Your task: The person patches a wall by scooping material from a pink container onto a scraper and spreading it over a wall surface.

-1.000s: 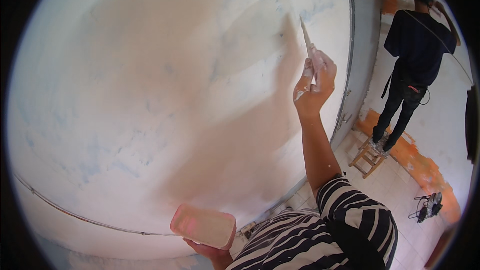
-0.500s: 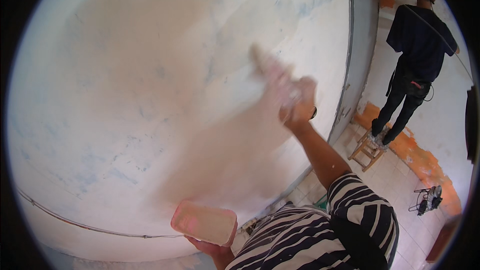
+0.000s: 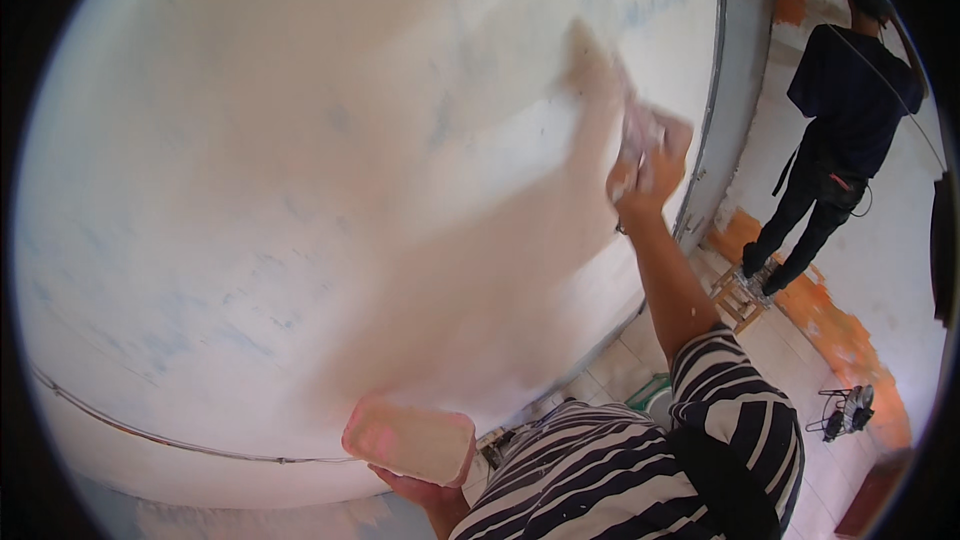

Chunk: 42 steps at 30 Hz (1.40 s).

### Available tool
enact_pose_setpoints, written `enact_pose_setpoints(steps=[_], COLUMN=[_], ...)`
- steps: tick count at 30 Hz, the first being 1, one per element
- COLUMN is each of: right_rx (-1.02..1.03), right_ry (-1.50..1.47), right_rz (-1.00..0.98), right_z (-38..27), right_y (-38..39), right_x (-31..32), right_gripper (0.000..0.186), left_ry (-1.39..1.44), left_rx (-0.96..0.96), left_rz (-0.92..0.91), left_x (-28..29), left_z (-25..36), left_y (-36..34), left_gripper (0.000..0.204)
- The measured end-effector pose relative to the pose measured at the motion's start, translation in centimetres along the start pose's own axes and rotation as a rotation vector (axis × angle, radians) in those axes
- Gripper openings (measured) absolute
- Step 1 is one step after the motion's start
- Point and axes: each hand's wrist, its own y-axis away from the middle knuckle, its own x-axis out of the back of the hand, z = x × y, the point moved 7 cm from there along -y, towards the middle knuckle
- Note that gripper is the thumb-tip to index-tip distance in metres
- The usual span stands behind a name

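A big wall (image 3: pixel 300 190) fills the view, coated with pale pinkish putty over white and faint blue patches. My right hand (image 3: pixel 645 165) is raised against it and grips a putty knife (image 3: pixel 610 90), whose blade is blurred with motion and pressed on the wall near its right edge. Low in the picture, my left hand (image 3: pixel 420 485) holds up a flat pink hawk board (image 3: pixel 410 440) loaded with putty, close to my striped shirt.
Another person in dark clothes (image 3: pixel 835 130) stands on a small wooden stool (image 3: pixel 740 295) at the right, facing a white and orange wall. A grey door frame (image 3: pixel 735 80) borders my wall. A small dark fan-like object (image 3: pixel 840 415) sits on the tiled floor.
My right hand swept the knife down and left across the wall, then back up to the right. The left hand with the board stayed in place.
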Motion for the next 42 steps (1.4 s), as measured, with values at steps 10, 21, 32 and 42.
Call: enact_pose_setpoints(steps=[10, 21, 32, 42], right_rx=[0.266, 0.324, 0.023, -0.275], right_ry=[-0.206, -0.132, 0.002, -0.276], right_rz=[-0.315, -0.380, -0.172, -0.042], right_z=[-4.3, -3.6, 1.4, 1.7], right_y=[7.2, 9.4, -2.8, 0.0], right_x=[-0.1, -2.3, -4.3, -1.3], right_gripper=[0.028, 0.031, 0.035, 0.022], left_ry=[0.010, 0.015, 0.005, -0.029], left_rx=[-0.050, -0.079, -0.007, -0.056], left_rz=[0.047, 0.126, -0.094, 0.013], left_x=[2.1, -1.6, 0.9, 1.3], left_z=[0.6, -1.2, -1.1, -1.5], left_y=[0.1, 0.3, -2.0, -2.1], left_gripper=[0.053, 0.057, 0.054, 0.057])
